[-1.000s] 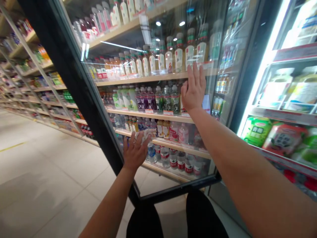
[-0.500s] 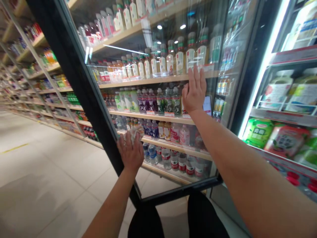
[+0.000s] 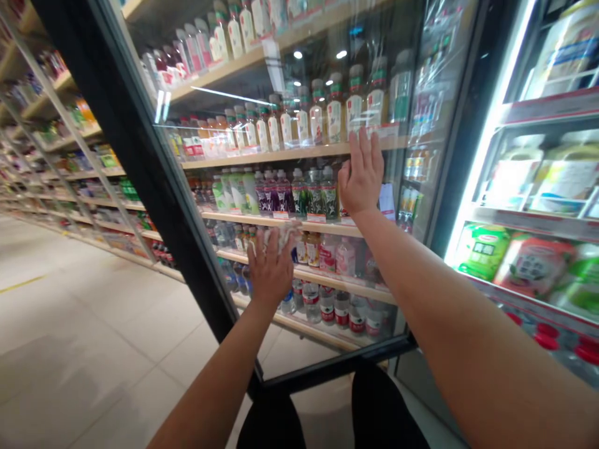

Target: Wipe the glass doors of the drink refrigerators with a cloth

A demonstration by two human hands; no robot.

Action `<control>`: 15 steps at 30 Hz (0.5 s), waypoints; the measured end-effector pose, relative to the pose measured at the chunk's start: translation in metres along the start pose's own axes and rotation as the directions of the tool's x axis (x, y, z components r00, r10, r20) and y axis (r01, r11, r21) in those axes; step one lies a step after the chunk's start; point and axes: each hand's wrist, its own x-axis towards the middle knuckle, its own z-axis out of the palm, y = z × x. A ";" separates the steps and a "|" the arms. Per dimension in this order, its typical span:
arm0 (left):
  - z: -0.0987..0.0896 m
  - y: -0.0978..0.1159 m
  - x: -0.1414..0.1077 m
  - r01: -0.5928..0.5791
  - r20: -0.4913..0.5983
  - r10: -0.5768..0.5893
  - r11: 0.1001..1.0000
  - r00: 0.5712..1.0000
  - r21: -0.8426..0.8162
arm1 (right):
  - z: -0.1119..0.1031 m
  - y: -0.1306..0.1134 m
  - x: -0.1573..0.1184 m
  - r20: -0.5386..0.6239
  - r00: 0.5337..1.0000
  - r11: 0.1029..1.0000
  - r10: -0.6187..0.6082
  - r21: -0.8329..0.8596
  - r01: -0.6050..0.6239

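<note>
A black-framed glass door (image 3: 322, 368) stands swung open in front of me. My left hand (image 3: 270, 274) presses a crumpled, pale cloth (image 3: 283, 236) against the lower part of the pane, with the cloth showing beyond the fingertips. Higher up and to the right, my right hand (image 3: 362, 171) lies flat on the glass, its fingers stretched upward and nothing in it. Through the pane appear rows of drink bottles (image 3: 283, 190) on wooden shelves (image 3: 262, 218).
On the right is a lit cooler with several large bottles, a green pack (image 3: 484, 249) and a pink pack (image 3: 533, 265). Long stocked shelves (image 3: 105, 171) run down the left beside the tiled floor (image 3: 93, 312). My black-clad legs are close to the door's bottom edge.
My left hand has slid right across the glass, away from the door's left frame, taking the cloth along. My right hand stays in place on the pane. The view has shifted slightly.
</note>
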 end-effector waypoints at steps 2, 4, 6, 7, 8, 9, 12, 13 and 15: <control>0.005 0.009 -0.004 -0.131 0.053 0.134 0.990 0.990 -0.060 | -0.002 0.000 0.000 0.016 1.000 1.000 -0.003 -0.006 0.003; 0.007 0.013 -0.003 -0.218 0.091 0.225 0.972 0.970 -0.084 | -0.005 0.000 -0.001 0.057 0.998 1.000 -0.007 -0.009 0.007; 0.005 0.013 0.006 -0.189 0.096 0.194 0.980 0.976 -0.054 | -0.010 0.000 -0.002 0.105 0.994 1.000 -0.022 -0.016 0.024; 0.005 0.013 0.013 -0.149 0.086 0.152 0.988 0.985 -0.033 | -0.012 0.001 -0.003 0.125 0.992 0.999 -0.033 -0.024 0.036; 0.004 0.014 0.019 -0.106 0.074 0.107 0.994 0.991 -0.017 | -0.014 0.002 -0.003 0.140 0.989 0.998 -0.044 -0.034 0.050; 0.005 0.017 0.024 -0.066 0.062 0.066 0.998 0.996 -0.008 | -0.016 0.003 -0.004 0.151 0.987 0.997 -0.057 -0.045 0.065; 0.011 0.036 0.020 -0.071 0.084 0.073 0.997 0.994 -0.034 | -0.019 0.006 -0.004 0.171 0.982 0.994 -0.081 -0.062 0.092; 0.015 0.045 0.013 -0.123 0.112 0.129 0.991 0.985 -0.061 | -0.018 0.008 -0.005 0.175 0.981 0.994 -0.083 -0.061 0.095; 0.021 0.059 -0.002 -0.226 0.156 0.242 0.967 0.957 -0.114 | -0.017 0.010 -0.006 0.178 0.980 0.994 -0.086 -0.055 0.098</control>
